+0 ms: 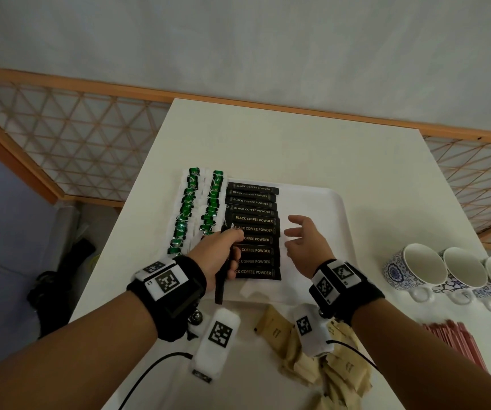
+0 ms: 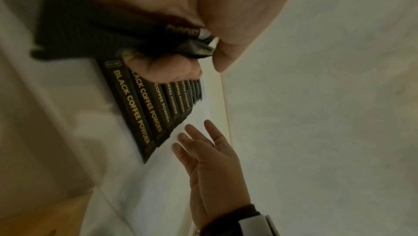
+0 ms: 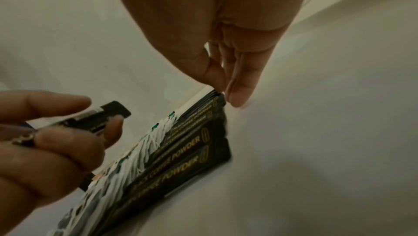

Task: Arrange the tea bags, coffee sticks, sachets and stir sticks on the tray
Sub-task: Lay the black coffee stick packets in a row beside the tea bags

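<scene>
We hold spare coffee sticks (image 1: 220,287) tight in our left hand (image 1: 219,253) to feed the row (image 1: 253,229) | right hand (image 1: 305,242) open, empty, ready beside it | tray (image 1: 331,202) half filled

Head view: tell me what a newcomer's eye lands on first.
The column of black coffee sticks on the white tray, with two rows of green tea bags on its left. The left hand grips more black sticks over the column; the right hand hovers open beside it.
</scene>
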